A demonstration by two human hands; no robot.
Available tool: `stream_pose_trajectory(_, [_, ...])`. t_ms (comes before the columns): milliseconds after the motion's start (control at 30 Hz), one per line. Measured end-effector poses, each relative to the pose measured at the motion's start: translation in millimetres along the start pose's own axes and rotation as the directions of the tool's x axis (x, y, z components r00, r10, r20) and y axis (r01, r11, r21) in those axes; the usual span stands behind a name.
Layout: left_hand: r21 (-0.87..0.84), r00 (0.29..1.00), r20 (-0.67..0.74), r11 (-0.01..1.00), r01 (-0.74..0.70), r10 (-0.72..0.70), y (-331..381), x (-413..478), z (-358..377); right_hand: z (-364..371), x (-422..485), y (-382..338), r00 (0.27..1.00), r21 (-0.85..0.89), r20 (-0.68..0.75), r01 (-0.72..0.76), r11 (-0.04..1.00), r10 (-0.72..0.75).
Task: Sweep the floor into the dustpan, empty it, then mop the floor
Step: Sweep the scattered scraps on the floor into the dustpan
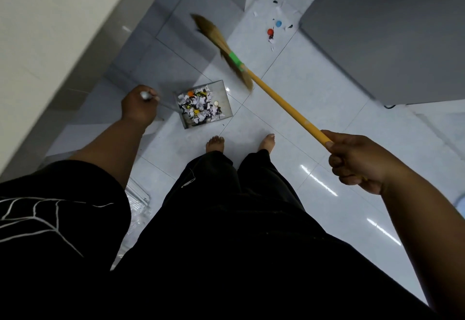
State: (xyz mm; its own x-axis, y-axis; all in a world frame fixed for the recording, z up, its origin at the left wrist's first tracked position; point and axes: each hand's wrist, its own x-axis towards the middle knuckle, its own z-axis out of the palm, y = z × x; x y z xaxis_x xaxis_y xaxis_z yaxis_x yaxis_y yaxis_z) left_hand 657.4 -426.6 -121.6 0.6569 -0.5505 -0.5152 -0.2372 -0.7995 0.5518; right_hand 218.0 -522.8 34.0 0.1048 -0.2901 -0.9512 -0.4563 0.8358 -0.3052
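My black trousers [226, 219] and bare feet [215, 143] fill the bottom of the view, standing on the white tiled floor [327, 98]. My right hand [357, 163] grips the end of the yellow broom [281, 98], fingers [337, 161] wrapped tight round the handle. The straw head [221, 45] points away from me and is blurred, so I cannot tell if it touches the tiles. My left hand [138, 106] holds the silver dustpan handle [146, 95], fingers curled round it. The dustpan [222, 93] is down at the floor just ahead of my left foot, between my two hands and near the straw head. I judge the sweeping partly done. The pan already carries a heap of litter [198, 109]: white and dark paper scraps with a few orange and yellow caps, bunched toward the handle side, the far part bare metal. More is left: a loose patch lies well beyond the straw head beside the grey cabinet [377, 30], with a red cap [270, 31], a blue cap [278, 23], white scraps and black bits. That has to go in first, then emptying, then mopping. No mop or bin is in view.
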Motion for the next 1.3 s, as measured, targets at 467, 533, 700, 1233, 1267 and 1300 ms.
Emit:
stream_pose_trajectory(467, [0.045,1.0,0.014,0.999,-0.004,0.004,-15,-3,-7,110,35,18,0.973,-0.023,0.145,-0.176,0.984,0.177])
stream_pose_trajectory(533, [0.073,1.0,0.022,0.997,-0.009,0.007,-16,-2,-6,109,23,18,0.969,-0.031,0.176,-0.173,0.984,0.176])
stream_pose_trajectory(700, [0.111,1.0,0.02,0.994,0.008,-0.01,-16,-3,-4,90,-15,15,0.97,-0.039,0.218,-0.106,0.994,0.112])
stream_pose_trajectory(1233, [0.002,0.998,-0.015,0.998,0.064,-0.064,-34,-14,-12,126,42,-7,0.998,-0.151,0.068,0.006,0.988,0.005])
stream_pose_trajectory(1267, [-0.001,0.998,-0.011,0.998,0.064,-0.064,-35,-14,-12,137,48,-8,0.997,-0.141,0.075,-0.012,0.99,0.023])
stream_pose_trajectory(1300, [-0.002,0.998,-0.007,0.998,0.064,-0.064,-35,-15,-11,146,53,-9,0.995,-0.124,0.089,-0.037,0.992,0.048])
